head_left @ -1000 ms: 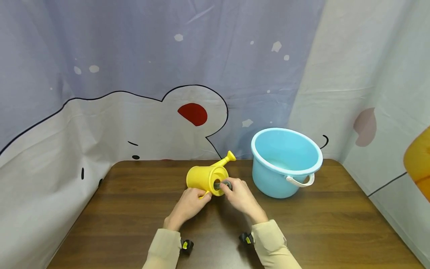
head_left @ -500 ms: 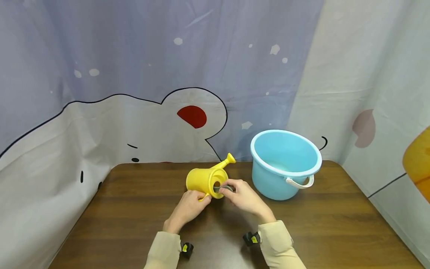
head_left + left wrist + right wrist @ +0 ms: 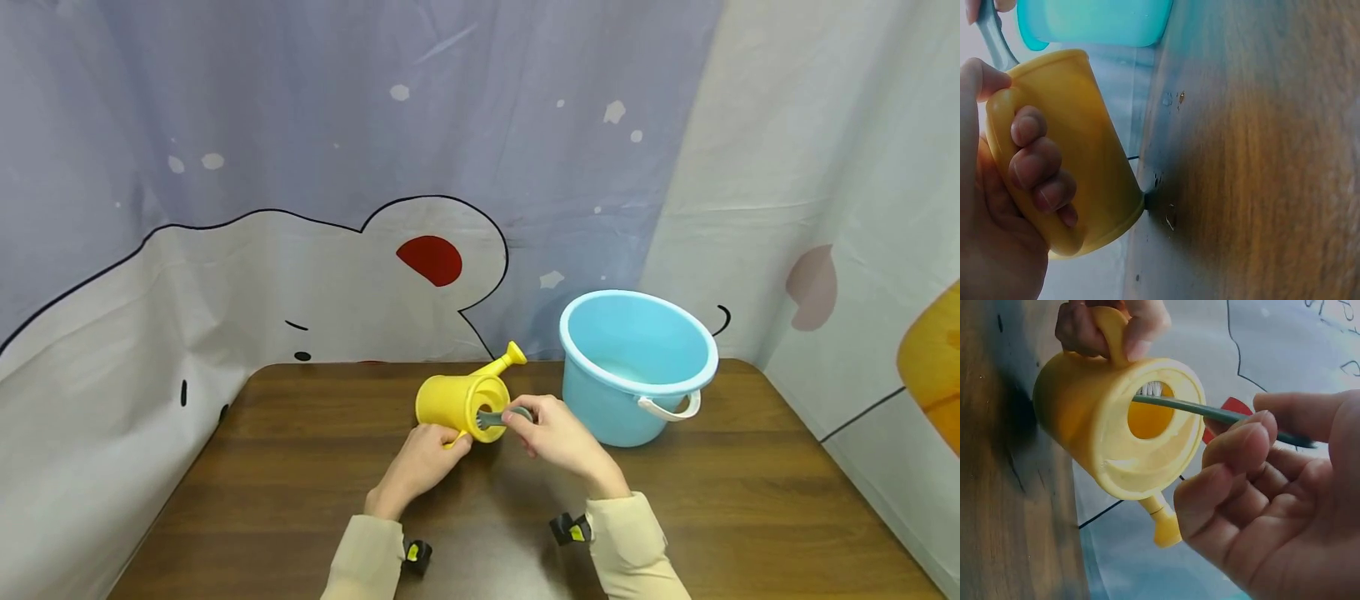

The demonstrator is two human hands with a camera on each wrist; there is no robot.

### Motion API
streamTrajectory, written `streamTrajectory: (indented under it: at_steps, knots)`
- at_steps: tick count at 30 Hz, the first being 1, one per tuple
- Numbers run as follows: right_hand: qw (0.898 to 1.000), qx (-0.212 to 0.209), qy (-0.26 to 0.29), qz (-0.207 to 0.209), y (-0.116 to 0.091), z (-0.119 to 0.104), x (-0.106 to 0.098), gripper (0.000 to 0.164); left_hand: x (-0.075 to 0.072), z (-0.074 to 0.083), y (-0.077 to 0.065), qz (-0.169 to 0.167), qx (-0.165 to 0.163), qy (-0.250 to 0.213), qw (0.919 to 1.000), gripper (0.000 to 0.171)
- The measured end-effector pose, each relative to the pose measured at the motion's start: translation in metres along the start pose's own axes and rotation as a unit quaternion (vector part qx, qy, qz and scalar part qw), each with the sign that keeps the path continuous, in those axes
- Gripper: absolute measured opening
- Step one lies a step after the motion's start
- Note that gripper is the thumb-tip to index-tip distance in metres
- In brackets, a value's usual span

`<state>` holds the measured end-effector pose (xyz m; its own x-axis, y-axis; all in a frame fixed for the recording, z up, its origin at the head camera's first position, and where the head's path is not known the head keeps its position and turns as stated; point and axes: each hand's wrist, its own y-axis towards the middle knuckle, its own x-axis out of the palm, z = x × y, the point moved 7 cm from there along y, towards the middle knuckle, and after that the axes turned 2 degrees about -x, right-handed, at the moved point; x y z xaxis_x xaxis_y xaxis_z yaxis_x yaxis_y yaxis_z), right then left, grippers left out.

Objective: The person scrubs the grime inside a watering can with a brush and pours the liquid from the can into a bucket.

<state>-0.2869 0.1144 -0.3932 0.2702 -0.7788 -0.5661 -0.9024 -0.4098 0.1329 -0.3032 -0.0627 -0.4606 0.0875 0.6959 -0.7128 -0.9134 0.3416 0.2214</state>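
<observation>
Tipped sideways over a bench [image 3: 300,475] near a blue bucket [image 3: 609,419], a yellow watering can [image 3: 444,400] is held by a left hand [image 3: 423,457], fingers wrapped round its handle [image 3: 999,119]; the right hand [image 3: 561,435] pinches a brush [image 3: 493,419], bristles [image 3: 1150,389] at the opening [image 3: 1147,422]. Brushing looks unfinished, the remainder unclear.

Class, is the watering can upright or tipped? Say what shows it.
Tipped: the left hand holds the watering can on its side, its round opening facing the right hand rather than up.

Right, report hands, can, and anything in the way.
Left hand grips tipped can by handle. Right hand pinches brush, bristles at opening. Bucket off right, seemingly not blocking.
</observation>
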Motion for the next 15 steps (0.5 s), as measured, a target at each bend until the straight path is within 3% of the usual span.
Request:
streamTrajectory:
  at_steps: [6,15]
  knots:
    - [0.996,-0.009,-0.089,0.029,0.004,0.004,0.005,0.014,-0.001,0.0,0.0,0.003,0.005,0.005,1.0,0.043]
    - [0.994,-0.023,-0.098,0.049,0.011,0.007,0.025,0.015,0.0,0.001,0.001,-0.001,0.005,0.01,0.9999,0.043]
